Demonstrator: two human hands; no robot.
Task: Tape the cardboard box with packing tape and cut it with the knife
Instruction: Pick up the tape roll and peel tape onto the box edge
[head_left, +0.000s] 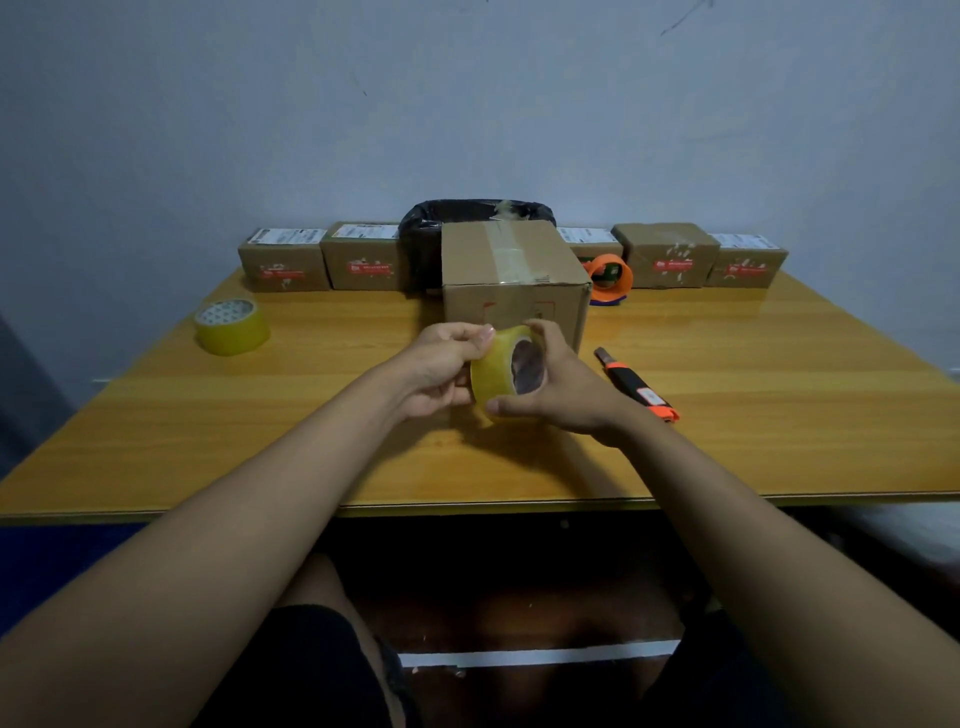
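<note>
A brown cardboard box (511, 275) stands mid-table, with clear tape strips along its top seam. Just in front of it, both hands hold a yellowish roll of packing tape (496, 371) above the tabletop. My right hand (566, 384) grips the roll around its rim and core. My left hand (444, 364) holds the roll's left side, thumb and fingers pinched at its top edge. An orange and black utility knife (636, 384) lies on the table to the right of my right hand, untouched.
A second yellow tape roll (232, 326) sits at the left. An orange tape dispenser (609, 278) is behind the box on the right. Several small parcels (284, 260) line the back edge beside a black-lined bin (431, 234). The wooden table (260, 415) ends near me.
</note>
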